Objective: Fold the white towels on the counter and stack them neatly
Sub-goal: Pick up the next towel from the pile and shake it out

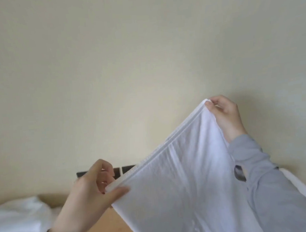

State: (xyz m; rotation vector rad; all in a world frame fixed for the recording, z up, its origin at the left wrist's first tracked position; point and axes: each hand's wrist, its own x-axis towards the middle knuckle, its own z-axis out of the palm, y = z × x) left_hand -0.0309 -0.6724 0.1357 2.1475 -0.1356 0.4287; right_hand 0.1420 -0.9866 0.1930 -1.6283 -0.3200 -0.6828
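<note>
Towel point(183, 176) held aloft — left hand point(92, 188), right hand point(223, 115) pinching corners.

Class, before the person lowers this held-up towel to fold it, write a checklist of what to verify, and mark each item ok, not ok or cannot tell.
1. Right hand pinches the white towel at its top corner: ok.
2. Left hand pinches the lower corner: ok.
3. Top edge taut between the hands: ok.
4. Top edge level: not ok, it slopes up to the right.
5. Wooden counter free below the towel: cannot tell, the towel hides it.
6. Pile of white towels lies clear to the left: ok.
</note>
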